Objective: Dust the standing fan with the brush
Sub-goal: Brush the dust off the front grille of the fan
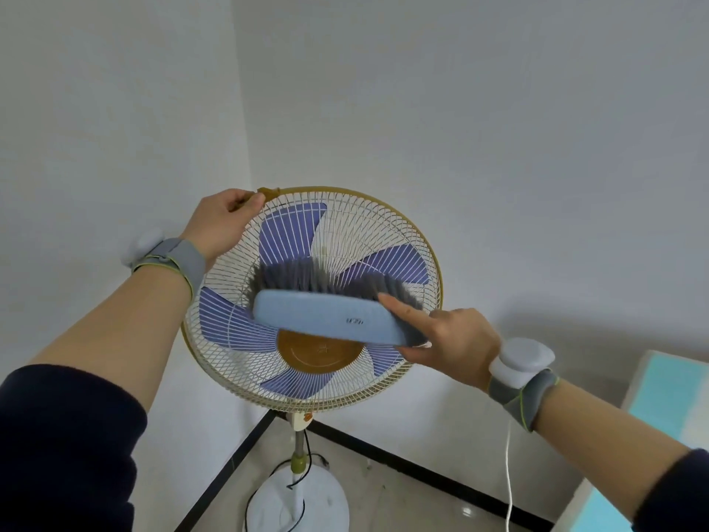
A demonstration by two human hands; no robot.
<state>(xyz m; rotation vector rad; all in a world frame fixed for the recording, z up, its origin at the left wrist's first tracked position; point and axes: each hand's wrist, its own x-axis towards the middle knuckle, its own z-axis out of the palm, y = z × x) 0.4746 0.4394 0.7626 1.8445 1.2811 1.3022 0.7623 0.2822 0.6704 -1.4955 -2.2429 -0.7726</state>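
Note:
The standing fan (pixel 368 240) fills the middle of the view, with a white wire grille, an ochre rim, purple blades and a brown hub. My left hand (pixel 222 220) grips the rim at its upper left, fingers curled over the edge. My right hand (pixel 449 347) holds the light blue brush (pixel 330 316) at its right end, index finger stretched along the back. The brush lies across the grille just above the hub, and its grey bristles press into the wires.
The fan's pole and round white base (pixel 303 501) stand on a beige tiled floor in a corner of white walls with a black skirting. A black cord curls by the base. A turquoise and white surface (pixel 660 408) is at the right edge.

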